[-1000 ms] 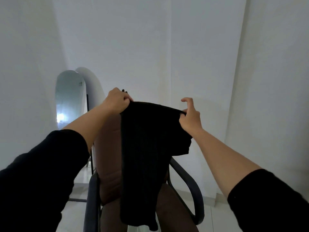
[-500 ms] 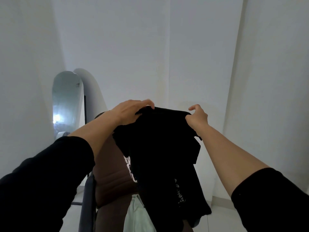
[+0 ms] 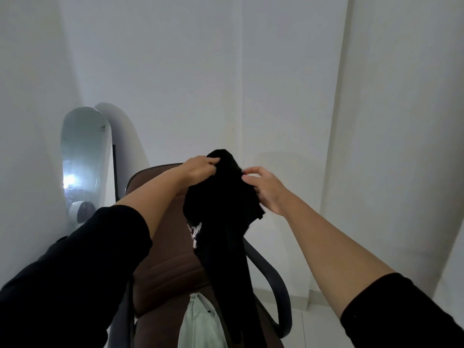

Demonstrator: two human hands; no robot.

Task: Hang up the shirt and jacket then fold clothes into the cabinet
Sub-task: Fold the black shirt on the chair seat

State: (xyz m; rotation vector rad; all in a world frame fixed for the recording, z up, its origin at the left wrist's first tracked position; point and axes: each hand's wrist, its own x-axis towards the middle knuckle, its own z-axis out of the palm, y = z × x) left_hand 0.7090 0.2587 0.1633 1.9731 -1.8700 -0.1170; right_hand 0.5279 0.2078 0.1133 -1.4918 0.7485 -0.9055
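Observation:
A black garment (image 3: pixel 223 209) with a bit of white print hangs bunched in the air above a brown office chair (image 3: pixel 163 272). My left hand (image 3: pixel 200 169) grips its top edge from the left. My right hand (image 3: pixel 266 189) pinches the cloth on the right side, fingers partly spread. The lower part of the garment trails down to the chair seat. A pale green garment (image 3: pixel 200 322) lies on the seat below it.
A tall arched mirror (image 3: pixel 85 159) leans against the left wall behind the chair. The chair's dark armrest (image 3: pixel 276 292) curves out on the right. White walls close in ahead and to the right, with pale floor tiles (image 3: pixel 311 327) below.
My hands have come closer together, gathering the black garment into a narrower bunch. The view has tilted down, showing more of the chair and the pale green garment.

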